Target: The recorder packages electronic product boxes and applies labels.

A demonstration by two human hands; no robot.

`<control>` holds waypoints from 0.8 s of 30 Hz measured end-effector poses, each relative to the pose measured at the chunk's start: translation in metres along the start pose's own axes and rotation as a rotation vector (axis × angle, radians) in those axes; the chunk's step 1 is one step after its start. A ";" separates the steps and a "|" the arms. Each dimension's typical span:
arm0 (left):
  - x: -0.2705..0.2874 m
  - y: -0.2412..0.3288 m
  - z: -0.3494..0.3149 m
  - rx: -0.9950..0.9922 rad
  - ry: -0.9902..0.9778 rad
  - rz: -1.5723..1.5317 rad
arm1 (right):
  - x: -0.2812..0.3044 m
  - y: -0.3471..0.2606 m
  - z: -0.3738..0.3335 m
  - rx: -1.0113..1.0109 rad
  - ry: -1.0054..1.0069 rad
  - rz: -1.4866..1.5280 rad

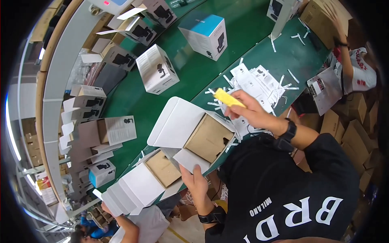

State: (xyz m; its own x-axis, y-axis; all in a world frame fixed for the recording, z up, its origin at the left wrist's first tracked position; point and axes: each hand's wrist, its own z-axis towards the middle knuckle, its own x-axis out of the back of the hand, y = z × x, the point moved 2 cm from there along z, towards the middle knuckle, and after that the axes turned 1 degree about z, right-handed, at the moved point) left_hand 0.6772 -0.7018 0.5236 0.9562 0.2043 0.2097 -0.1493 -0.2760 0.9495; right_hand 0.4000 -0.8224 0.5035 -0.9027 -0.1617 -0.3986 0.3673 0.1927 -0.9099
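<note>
My right hand [253, 111] is closed round a yellow block-like tool [228, 97] with a small dark tip; I cannot make out its exact kind. It is raised over the paper pile, near an open white carton [175, 122]. Inside that carton sits a brown cardboard insert [210, 137] with a dark cut-out at one corner. My left hand [195, 183] grips the carton's near side, its thumb against a side flap and its other fingers partly hidden. To the left is a second open white carton [135, 184] with a brown insert [163, 168].
White leaflets and paper strips [253, 83] are heaped on the green bench [243, 24]. Beyond stand a closed white box [157, 69] and a blue-topped box [204, 34]. Open boxes [117, 56] line the left side. Another person's arm [129, 229] reaches the second carton; someone else's hand [333, 18] is at far right.
</note>
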 end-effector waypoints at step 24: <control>-0.078 0.020 0.022 -0.724 -0.303 1.070 | 0.002 -0.001 0.001 0.096 -0.212 -1.110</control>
State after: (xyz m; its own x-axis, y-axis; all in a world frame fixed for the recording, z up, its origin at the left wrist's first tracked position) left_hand 0.6056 -0.7442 0.5210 0.2876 -0.0411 0.9569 -0.8682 0.4107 0.2786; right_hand 0.3982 -0.8240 0.5036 -0.6874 -0.3590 0.6313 -0.5889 -0.2333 -0.7738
